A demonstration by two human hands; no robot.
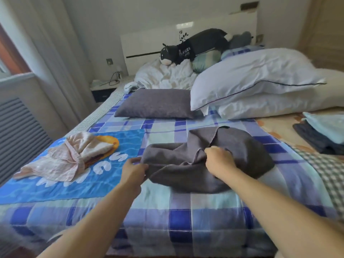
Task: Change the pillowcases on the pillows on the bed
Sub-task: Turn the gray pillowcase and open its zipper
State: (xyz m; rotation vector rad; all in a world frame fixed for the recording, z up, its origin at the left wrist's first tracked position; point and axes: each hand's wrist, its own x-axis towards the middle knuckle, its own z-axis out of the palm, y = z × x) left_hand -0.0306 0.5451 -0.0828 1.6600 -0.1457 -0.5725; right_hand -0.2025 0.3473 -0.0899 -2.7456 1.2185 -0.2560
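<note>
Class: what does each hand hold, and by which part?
Both grip the grey fabric pillowcase: left hand pinches its left edge, right hand bunches its middle folds.

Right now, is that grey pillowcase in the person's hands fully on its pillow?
Not fully. The grey pillowcase lies bunched and creased, a white pillow corner pokes out, and left hand and right hand grip its edge.

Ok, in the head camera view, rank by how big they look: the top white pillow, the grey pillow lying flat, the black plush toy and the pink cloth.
1. top white pillow, clearly largest
2. grey pillow
3. pink cloth and black plush toy: look alike; the toy is farther away, so unsure.
</note>
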